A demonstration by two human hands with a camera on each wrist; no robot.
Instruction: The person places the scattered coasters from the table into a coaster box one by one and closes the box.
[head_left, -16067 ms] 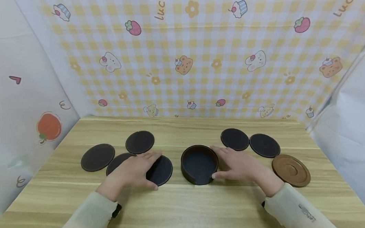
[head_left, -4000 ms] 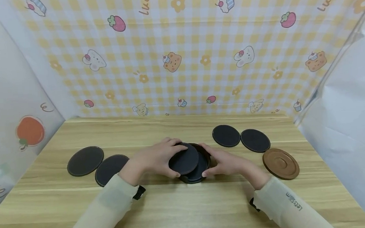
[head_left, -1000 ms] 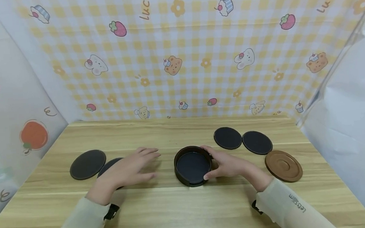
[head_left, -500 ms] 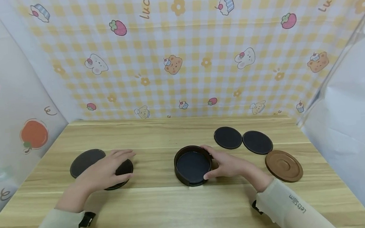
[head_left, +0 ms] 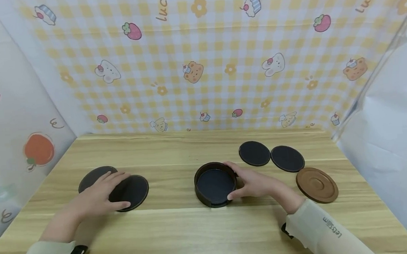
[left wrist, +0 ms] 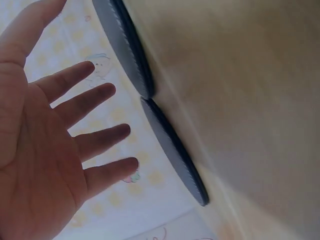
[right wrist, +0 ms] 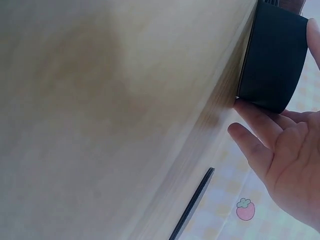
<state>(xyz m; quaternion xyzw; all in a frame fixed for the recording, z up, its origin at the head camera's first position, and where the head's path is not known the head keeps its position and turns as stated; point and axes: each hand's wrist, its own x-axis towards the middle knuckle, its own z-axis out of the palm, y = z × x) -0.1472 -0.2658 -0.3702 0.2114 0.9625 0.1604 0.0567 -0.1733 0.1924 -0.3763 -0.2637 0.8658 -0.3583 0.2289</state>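
My left hand (head_left: pixel 93 198) hovers over two round black coasters at the left, its fingers spread and nothing held. It partly covers the outer coaster (head_left: pixel 93 175) and overlaps the inner one (head_left: pixel 138 190). In the left wrist view the bare palm (left wrist: pixel 45 155) shows beside the stitched edges of both coasters. At the middle of the table stands a round black coaster holder (head_left: pixel 201 196) with a notch in its front wall and a black disc inside. My right hand (head_left: pixel 256 181) grips its right side, thumb by the notch and fingers round the back.
Two more black coasters, one at the back (head_left: pixel 254 153) and one beside it (head_left: pixel 287 159), lie right of the holder. A brown grooved wooden disc (head_left: pixel 317 185) lies nearer the right edge. A checked cloth (head_left: pixel 208 92) hangs behind the table.
My left hand has moved left, away from the holder to above the left coasters. Seconds ago it was laying a coaster into the holder. The right hand keeps its grip.
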